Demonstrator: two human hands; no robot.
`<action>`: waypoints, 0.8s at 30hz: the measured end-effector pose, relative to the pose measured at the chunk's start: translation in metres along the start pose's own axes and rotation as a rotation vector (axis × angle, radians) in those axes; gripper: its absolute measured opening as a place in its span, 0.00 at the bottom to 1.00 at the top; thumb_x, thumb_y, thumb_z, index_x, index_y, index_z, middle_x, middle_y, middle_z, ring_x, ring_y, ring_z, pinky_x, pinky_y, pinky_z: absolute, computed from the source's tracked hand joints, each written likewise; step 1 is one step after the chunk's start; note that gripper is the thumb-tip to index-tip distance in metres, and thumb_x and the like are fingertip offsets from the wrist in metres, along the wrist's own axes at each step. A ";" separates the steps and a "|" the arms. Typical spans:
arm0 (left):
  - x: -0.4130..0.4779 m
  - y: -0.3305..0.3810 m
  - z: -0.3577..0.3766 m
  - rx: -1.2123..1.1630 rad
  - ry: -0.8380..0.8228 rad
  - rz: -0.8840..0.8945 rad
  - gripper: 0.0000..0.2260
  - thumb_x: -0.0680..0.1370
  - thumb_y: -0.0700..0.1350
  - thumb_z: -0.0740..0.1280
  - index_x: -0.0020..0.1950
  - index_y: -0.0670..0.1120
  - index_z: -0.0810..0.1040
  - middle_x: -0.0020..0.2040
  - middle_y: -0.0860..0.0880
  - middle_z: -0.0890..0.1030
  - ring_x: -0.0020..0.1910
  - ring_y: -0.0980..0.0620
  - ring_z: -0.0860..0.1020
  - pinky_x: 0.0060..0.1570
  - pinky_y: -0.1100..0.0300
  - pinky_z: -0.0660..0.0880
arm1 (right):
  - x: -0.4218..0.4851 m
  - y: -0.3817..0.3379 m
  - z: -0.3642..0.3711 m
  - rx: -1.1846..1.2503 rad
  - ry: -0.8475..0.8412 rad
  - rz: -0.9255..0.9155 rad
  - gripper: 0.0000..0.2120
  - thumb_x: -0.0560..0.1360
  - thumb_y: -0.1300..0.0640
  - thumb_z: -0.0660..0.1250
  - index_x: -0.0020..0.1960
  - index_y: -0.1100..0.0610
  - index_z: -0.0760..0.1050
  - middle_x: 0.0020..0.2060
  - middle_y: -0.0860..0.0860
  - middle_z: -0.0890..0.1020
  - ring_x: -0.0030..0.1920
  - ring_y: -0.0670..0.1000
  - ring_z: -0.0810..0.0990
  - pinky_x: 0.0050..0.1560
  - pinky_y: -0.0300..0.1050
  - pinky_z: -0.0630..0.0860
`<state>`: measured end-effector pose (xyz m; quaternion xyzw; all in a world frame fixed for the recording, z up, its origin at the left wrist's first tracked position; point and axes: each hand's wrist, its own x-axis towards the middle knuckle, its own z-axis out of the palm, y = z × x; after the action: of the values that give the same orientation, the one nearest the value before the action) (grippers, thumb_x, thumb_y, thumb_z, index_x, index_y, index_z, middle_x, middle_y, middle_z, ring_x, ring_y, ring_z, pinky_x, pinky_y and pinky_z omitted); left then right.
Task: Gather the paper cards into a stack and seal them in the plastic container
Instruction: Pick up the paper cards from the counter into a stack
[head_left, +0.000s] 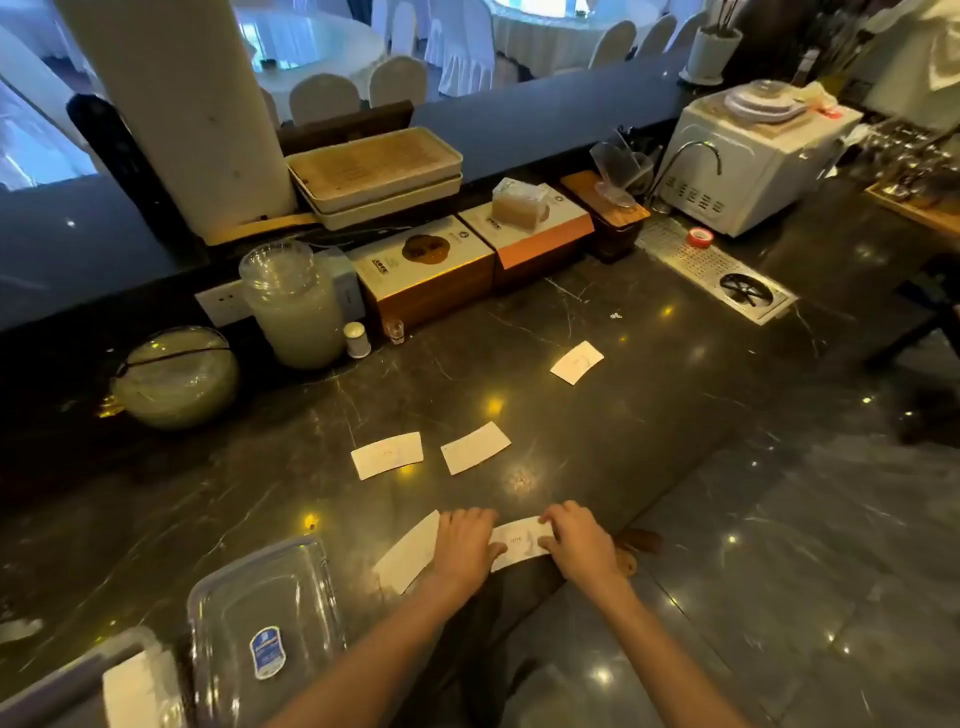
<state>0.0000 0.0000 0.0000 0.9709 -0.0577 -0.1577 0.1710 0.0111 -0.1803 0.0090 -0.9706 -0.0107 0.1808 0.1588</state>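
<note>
Clear plastic container (260, 618) near table (597, 415) edge; both hands, left hand (465, 543) and right hand (576, 540), press flat fingers (558, 512) on one card (519, 543); three cards lie beyond.

Both my hands flat on the dark surface (597, 322) at its near edge. Left hand (465, 545) on one card (408, 553); right hand (576, 540) on the next card (519, 543), which lies between them. Three more cards farther out: two side by side (387, 454) (475, 448), one far right (576, 362). Clear container (260, 623) near left, with a label (267, 652).
</note>
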 end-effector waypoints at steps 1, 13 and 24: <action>0.005 0.004 0.007 0.027 -0.064 0.001 0.19 0.79 0.54 0.66 0.68 0.50 0.73 0.67 0.49 0.76 0.67 0.47 0.72 0.66 0.53 0.65 | 0.006 0.000 0.004 -0.044 -0.075 -0.006 0.20 0.75 0.49 0.69 0.66 0.50 0.73 0.61 0.50 0.74 0.64 0.54 0.73 0.58 0.50 0.75; 0.046 0.019 0.033 0.038 -0.159 -0.158 0.23 0.73 0.55 0.73 0.63 0.48 0.71 0.63 0.46 0.74 0.63 0.45 0.72 0.60 0.53 0.67 | 0.075 0.032 0.017 -0.110 -0.171 -0.284 0.26 0.67 0.44 0.76 0.59 0.50 0.70 0.66 0.51 0.66 0.66 0.55 0.67 0.58 0.46 0.74; 0.067 0.052 0.007 -0.868 -0.208 -0.421 0.18 0.82 0.46 0.61 0.71 0.46 0.64 0.57 0.42 0.79 0.50 0.50 0.78 0.51 0.52 0.76 | 0.147 0.032 -0.037 0.197 -0.380 -0.720 0.13 0.76 0.51 0.67 0.57 0.49 0.66 0.52 0.47 0.77 0.50 0.49 0.78 0.52 0.50 0.78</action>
<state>0.0575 -0.0616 -0.0072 0.7796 0.1942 -0.2943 0.5175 0.1609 -0.2102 -0.0193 -0.8345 -0.3609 0.2896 0.2990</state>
